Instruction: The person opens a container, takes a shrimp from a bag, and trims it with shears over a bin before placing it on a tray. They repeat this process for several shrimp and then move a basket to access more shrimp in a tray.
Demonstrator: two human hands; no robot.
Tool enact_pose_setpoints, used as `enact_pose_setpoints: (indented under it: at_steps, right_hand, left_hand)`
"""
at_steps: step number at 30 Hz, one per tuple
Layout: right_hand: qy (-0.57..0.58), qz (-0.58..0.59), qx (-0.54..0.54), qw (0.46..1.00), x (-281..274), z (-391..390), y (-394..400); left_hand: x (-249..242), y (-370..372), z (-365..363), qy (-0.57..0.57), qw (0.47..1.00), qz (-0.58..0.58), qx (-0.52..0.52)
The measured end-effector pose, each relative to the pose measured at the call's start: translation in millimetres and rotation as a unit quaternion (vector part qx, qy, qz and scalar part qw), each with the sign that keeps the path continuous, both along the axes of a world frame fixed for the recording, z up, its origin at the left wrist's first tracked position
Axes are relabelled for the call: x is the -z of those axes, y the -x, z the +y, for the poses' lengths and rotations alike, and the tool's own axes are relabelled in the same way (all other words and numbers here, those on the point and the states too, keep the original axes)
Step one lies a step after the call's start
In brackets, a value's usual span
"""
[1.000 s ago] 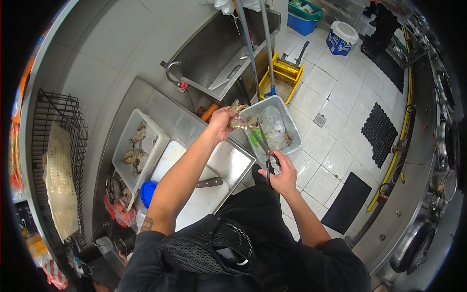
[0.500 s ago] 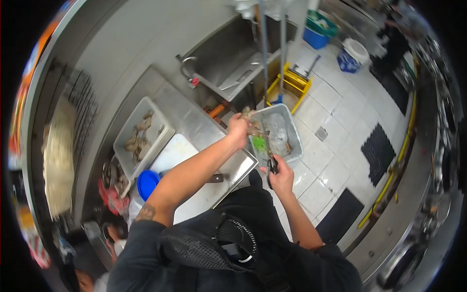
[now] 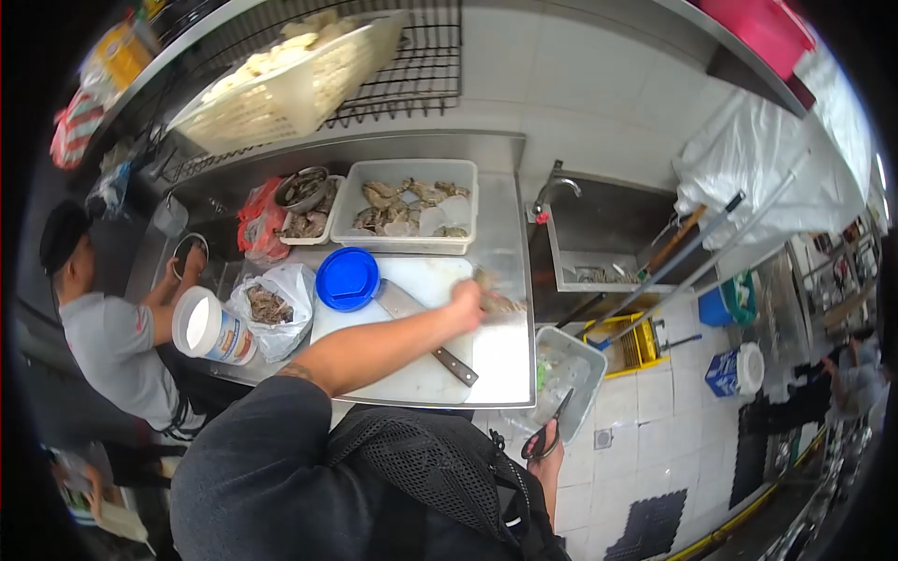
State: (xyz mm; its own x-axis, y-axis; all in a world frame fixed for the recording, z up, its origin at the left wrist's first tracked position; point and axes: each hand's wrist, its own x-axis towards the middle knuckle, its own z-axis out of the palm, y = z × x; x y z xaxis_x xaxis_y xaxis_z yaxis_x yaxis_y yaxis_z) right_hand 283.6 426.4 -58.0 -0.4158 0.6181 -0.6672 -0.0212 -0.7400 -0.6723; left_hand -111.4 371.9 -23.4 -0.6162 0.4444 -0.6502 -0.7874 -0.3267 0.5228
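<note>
My left hand [image 3: 465, 307] is closed on a blurred brownish prawn [image 3: 503, 301], held over the right side of the steel table near the white cutting board [image 3: 426, 276]. Scissors [image 3: 552, 428] are in my right hand [image 3: 550, 455], low beside a grey tub [image 3: 593, 379] on the floor that contains clear plastic or ice and something green. Across the board lies a large knife [image 3: 456, 365] with a dark handle. A blue round lid [image 3: 347, 279] rests at the board's left. Behind it, a white tub [image 3: 472, 210] holds several prawns and ice.
Left of the board are a plastic bag [image 3: 295, 327] with brownish contents, a white bucket [image 3: 196, 327], and a metal bowl [image 3: 304, 190]. A co-worker [image 3: 122, 327] stands at the far left. A sink [image 3: 608, 224], mop handles [image 3: 669, 257] and a yellow mop bucket [image 3: 622, 346] are right.
My view has turned left toward the table. My left hand has carried the prawn from above the grey tub to over the table; my right hand stays by the tub with the scissors.
</note>
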Motion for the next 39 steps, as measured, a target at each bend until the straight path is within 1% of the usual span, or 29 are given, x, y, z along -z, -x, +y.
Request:
enact_pose_setpoints:
  at_steps: [1,2,3,4,5,6,7,8,10,11,13,15,17,18,19,20,21,22,23,25,26,28,29,31,32,34,35,38,39]
  right_hand:
    - [-0.008,-0.001,-0.013,1.000,-3.9,5.2,4.6]
    - [-0.014,-0.011,-0.018,1.000,-8.4,9.4,9.0]
    - [-0.019,-0.021,-0.024,0.999,-12.4,11.7,12.8]
    - [-0.024,-0.024,-0.040,0.999,-14.5,13.2,16.7]
    - [-0.028,-0.015,-0.048,0.998,-19.7,14.9,23.7]
    - [-0.033,-0.004,-0.057,0.998,-26.8,17.2,33.5]
    - [-0.040,-0.005,-0.072,0.997,-32.2,19.0,43.0]
    - [-0.067,-0.011,-0.071,0.995,-36.8,18.4,52.5]
    - [-0.113,-0.017,-0.063,0.991,-42.7,10.3,71.4]
    - [-0.109,-0.015,-0.080,0.991,-46.1,4.7,80.7]
    - [-0.208,-0.027,-0.084,0.974,-56.6,-12.0,100.1]
    - [-0.209,-0.019,-0.113,0.971,-68.5,-33.7,115.8]
    - [-0.221,-0.018,-0.080,0.972,-74.2,-48.9,127.0]
    - [-0.225,-0.021,-0.080,0.971,-71.6,-52.2,130.0]
    - [-0.231,-0.020,-0.089,0.969,-72.6,-52.3,133.9]
    - [-0.223,-0.027,-0.081,0.971,-73.4,-51.2,136.5]
    - [-0.214,-0.035,-0.071,0.974,-73.8,-50.0,137.2]
    - [-0.218,-0.014,-0.079,0.973,-76.0,-48.8,137.8]
    - [-0.220,-0.015,-0.080,0.972,-75.7,-45.5,139.9]
    - [-0.278,-0.004,-0.079,0.957,-76.3,-41.8,145.0]
    - [-0.281,-0.009,-0.071,0.957,-78.5,-42.3,148.4]
    - [-0.281,-0.009,-0.071,0.957,-84.7,-52.5,156.6]
    - [-0.280,-0.007,-0.071,0.957,-87.8,-56.6,162.2]
    - [-0.289,0.000,-0.078,0.954,-92.8,-71.6,170.2]
    - [-0.287,0.007,-0.085,0.954,-94.5,-79.8,171.9]
    - [-0.287,0.014,-0.094,0.953,-92.5,-93.0,170.8]
    - [-0.286,0.014,-0.089,0.954,-90.8,-98.2,169.1]
    - [-0.267,-0.001,-0.096,0.959,-82.4,-107.7,158.5]
    - [-0.264,0.000,-0.094,0.960,-80.6,-110.2,155.9]
  left_hand:
    - [11.1,38.0,-10.5,-0.014,0.997,0.014,-0.074]
    - [27.7,85.7,-19.0,-0.019,0.991,0.026,-0.127]
    - [9.0,120.4,-28.2,-0.021,0.980,0.081,-0.179]
    - [-15.3,156.8,-35.3,0.032,0.970,0.091,-0.222]
    - [-36.1,177.7,-47.5,0.085,0.955,0.098,-0.265]
    - [-53.5,176.5,-64.0,0.081,0.952,0.092,-0.281]
    - [-74.4,174.1,-79.5,0.125,0.961,0.100,-0.227]
    - [-84.7,173.2,-93.3,0.171,0.965,0.106,-0.171]
    - [-45.4,160.9,-118.1,0.118,0.976,0.148,-0.105]
    - [-48.8,134.7,-136.0,0.121,0.972,0.186,-0.077]
    - [-63.5,80.8,-182.4,0.145,0.955,0.259,-0.021]
    - [-66.5,46.7,-234.6,0.166,0.935,0.313,-0.021]
    - [-49.5,43.8,-289.9,0.225,0.897,0.374,-0.075]
    - [-54.0,43.0,-317.8,0.284,0.851,0.426,-0.119]
    - [-47.4,50.8,-349.7,0.326,0.829,0.433,-0.140]
    - [-53.8,51.0,-378.7,0.441,0.734,0.483,-0.183]
    - [-52.7,59.0,-411.1,0.487,0.710,0.474,-0.186]
    - [-51.5,68.3,-441.6,0.530,0.685,0.464,-0.187]
    - [-61.0,71.3,-465.6,0.565,0.674,0.447,-0.162]
    - [-70.5,78.6,-497.0,0.612,0.655,0.435,-0.077]
    - [-70.9,82.1,-500.3,0.610,0.657,0.435,-0.077]
    - [-71.4,84.8,-505.1,0.647,0.620,0.419,0.144]
    - [-70.1,84.1,-503.7,0.646,0.623,0.418,0.141]
    - [-71.1,77.8,-494.1,0.662,0.574,0.430,0.217]
    - [-66.5,77.3,-493.7,0.660,0.575,0.431,0.218]
    - [-58.2,79.3,-492.4,0.701,0.541,0.422,0.198]
    - [-55.8,81.2,-493.7,0.699,0.539,0.425,0.200]
    - [-77.6,80.9,-497.5,0.690,0.526,0.438,0.237]
    - [-88.5,81.5,-498.2,0.696,0.508,0.447,0.238]
